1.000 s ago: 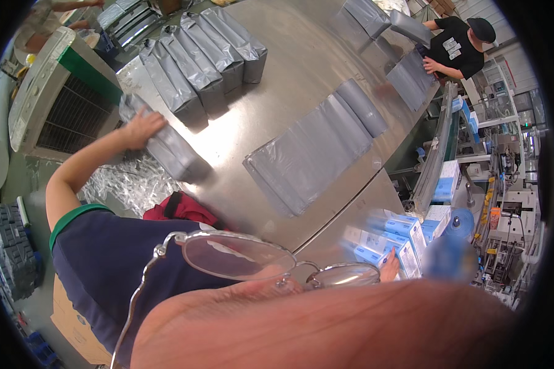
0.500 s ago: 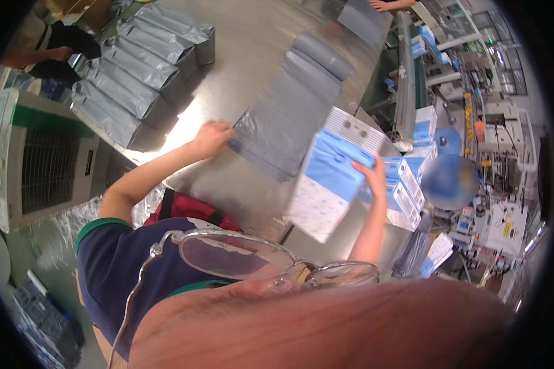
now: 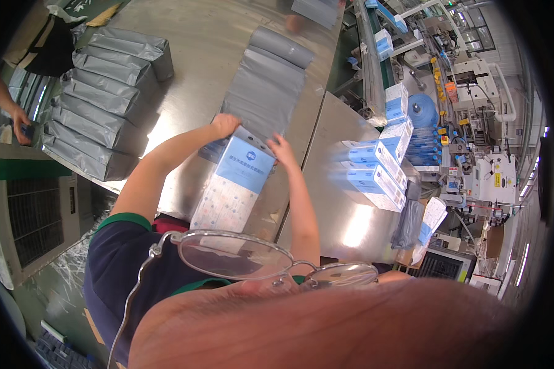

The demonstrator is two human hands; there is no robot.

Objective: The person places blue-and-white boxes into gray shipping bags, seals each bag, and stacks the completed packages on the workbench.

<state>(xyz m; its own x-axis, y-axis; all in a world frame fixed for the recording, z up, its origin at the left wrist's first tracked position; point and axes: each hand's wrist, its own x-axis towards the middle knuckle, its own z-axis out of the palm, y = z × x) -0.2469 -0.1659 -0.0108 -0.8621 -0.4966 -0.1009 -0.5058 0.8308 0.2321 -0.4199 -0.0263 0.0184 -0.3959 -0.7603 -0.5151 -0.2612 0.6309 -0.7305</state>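
Note:
A blue-and-white carton [image 3: 246, 163] with a dotted pattern on its white part lies lengthwise before me, its far end against the near end of a strip of grey plastic bags [image 3: 261, 92]. My left hand [image 3: 226, 125] is closed at the near edge of this plastic, beside the carton's far left corner, and seems to pinch it. At the far right corner, my right hand [image 3: 281, 149] grips the carton's edge, its fingers partly bent. Some dark grey plastic shows left of the carton. How far the carton reaches into the bag is hard to tell.
Several filled grey bags [image 3: 95, 107] stand in a row at the left. More cartons [image 3: 375, 175] are stacked at the right, near a conveyor [image 3: 369, 74] and machinery. A co-worker's hand [image 3: 21, 126] is at the far left. A fan-like grille unit [image 3: 37, 215] stands below it.
My right hand has brought the carton left and down to the plastic's near end. My left hand has closed in beside it. The view has shifted, and the co-worker's hand at left has moved.

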